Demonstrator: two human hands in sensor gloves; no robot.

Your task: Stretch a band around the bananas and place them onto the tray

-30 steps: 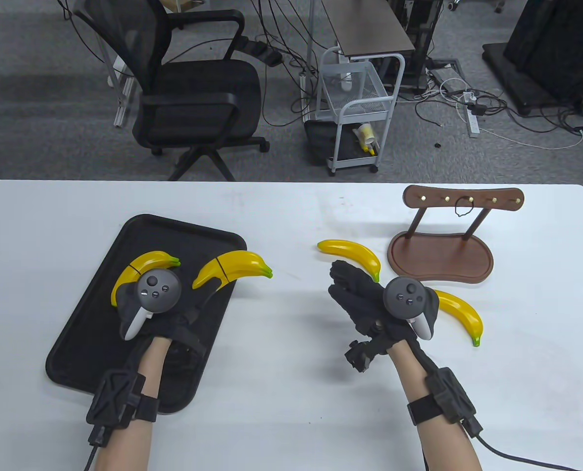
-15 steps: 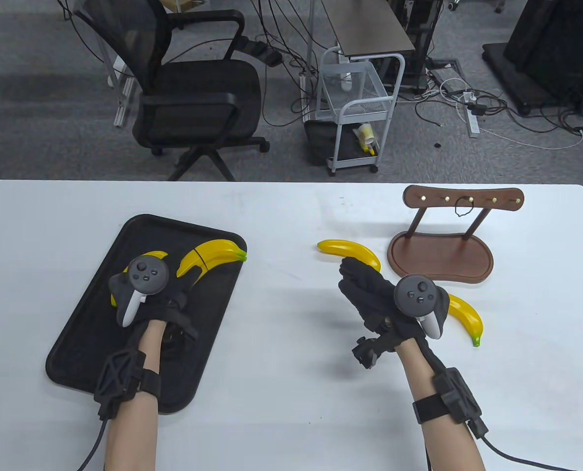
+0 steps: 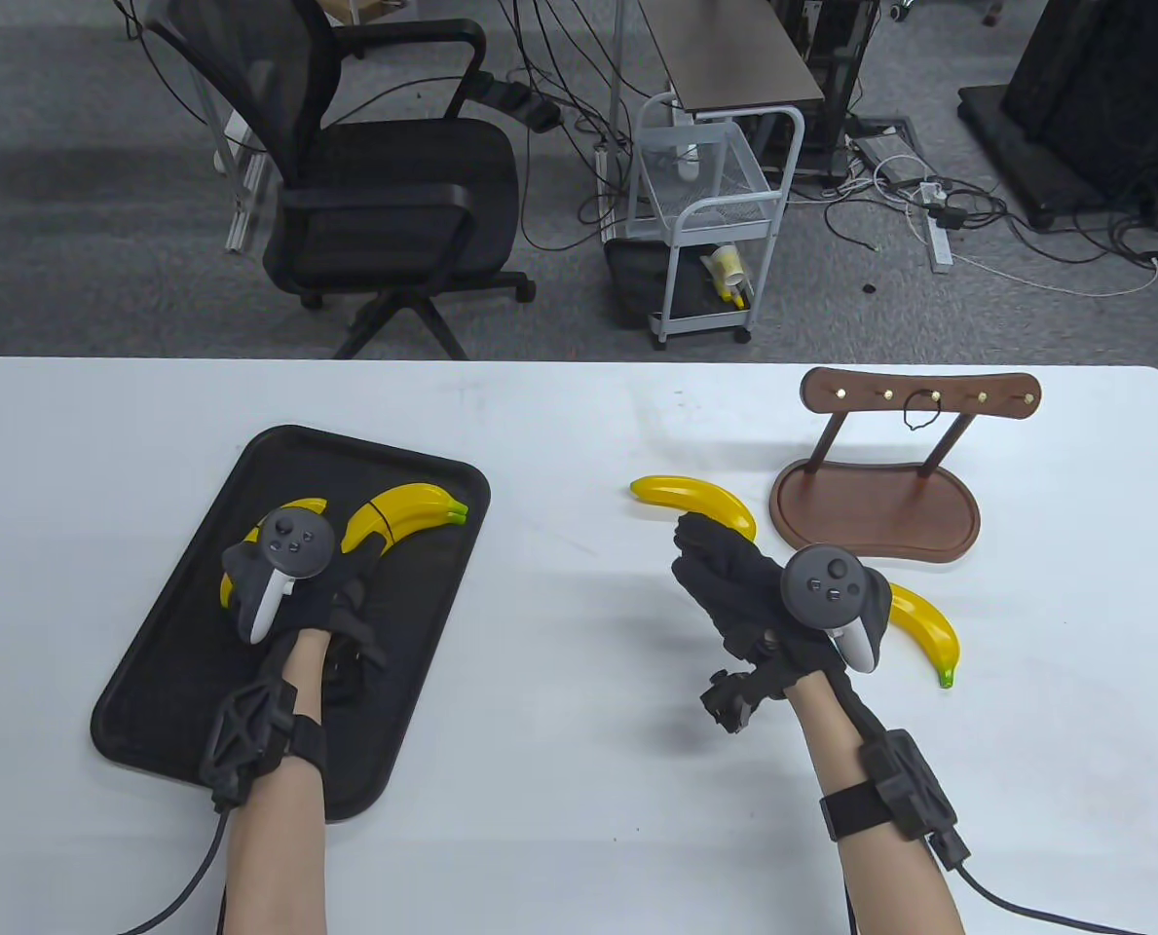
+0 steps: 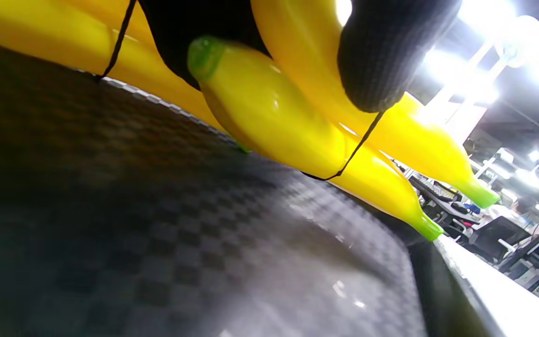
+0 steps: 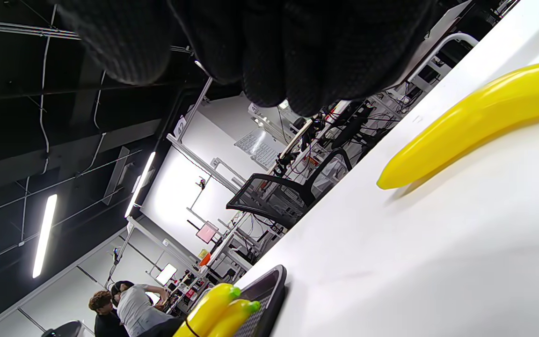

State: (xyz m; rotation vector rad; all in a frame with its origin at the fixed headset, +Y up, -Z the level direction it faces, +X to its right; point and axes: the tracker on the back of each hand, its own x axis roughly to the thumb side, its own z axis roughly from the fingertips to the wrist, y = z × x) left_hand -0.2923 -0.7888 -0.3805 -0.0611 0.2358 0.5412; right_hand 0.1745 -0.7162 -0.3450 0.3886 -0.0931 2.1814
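On the black tray [image 3: 174,633] lie two banded pairs of yellow bananas. One pair [image 3: 291,509] is mostly hidden under my left hand's tracker. My left hand [image 3: 356,575] holds the other pair [image 3: 405,506], a thin black band around it. In the left wrist view a gloved fingertip [image 4: 384,61] presses on this pair [image 4: 288,135], low over the tray floor [image 4: 157,243]. My right hand [image 3: 725,575] hovers open over the table, fingers straight, just short of a loose banana [image 3: 695,495]. A second loose banana [image 3: 921,625] lies to its right.
A wooden hook stand [image 3: 876,506] stands at the back right with a black band [image 3: 919,414] hanging from one hook. An office chair [image 3: 384,185] and a white cart [image 3: 710,205] stand beyond the table's far edge.
My left hand has carried the banded pair left, from the tray's right edge to inside the tray, and lower. My right hand shifted slightly right, then held still.
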